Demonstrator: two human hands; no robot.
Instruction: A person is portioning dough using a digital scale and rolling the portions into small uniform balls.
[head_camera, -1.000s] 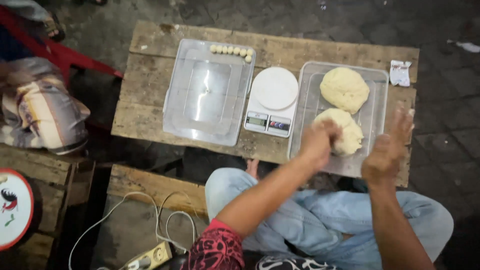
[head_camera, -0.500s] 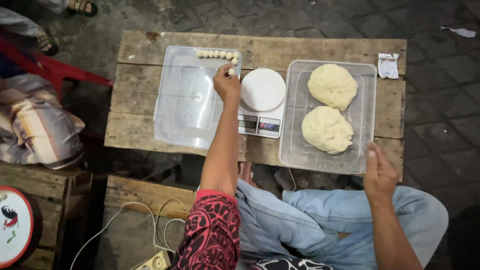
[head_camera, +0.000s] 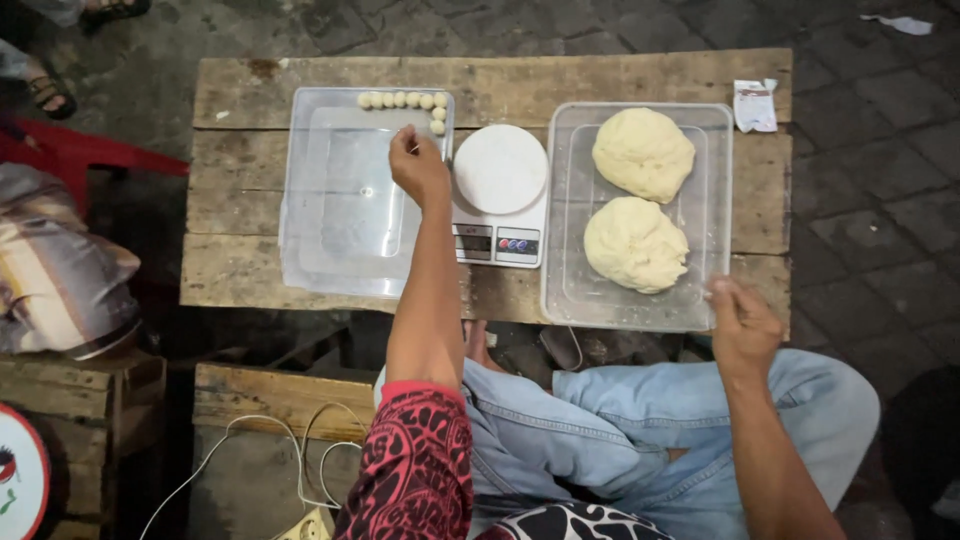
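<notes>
Left hand (head_camera: 418, 168) out over the clear tray (head_camera: 300, 200) on the left, fingers curled in tight just below the row of small dough balls (head_camera: 400, 100) lined along the top edge, with a couple more running down the right wall. Can't tell if a fresh ball is tucked inside that fist, too bunched up to see. Right hand (head_camera: 740, 325) parked on the near right corner of the other clear tray (head_camera: 560, 290), fingers loosely closed on the rim, nothing else in it. Two big dough lumps (head_camera: 640, 200) sitting in that tray, one behind the other. White kitchen scale (head_camera: 498, 195) between the two trays, pan bare.

To do this bit nicely, probably: keep the balls snug in the line but not squashed together, follow the column down the right wall, set each one down gently rather than dropping it so the shape stays round. Steadying the dough tray with the right looks sensible on those rough planks of the wooden table (head_camera: 240, 230).
</notes>
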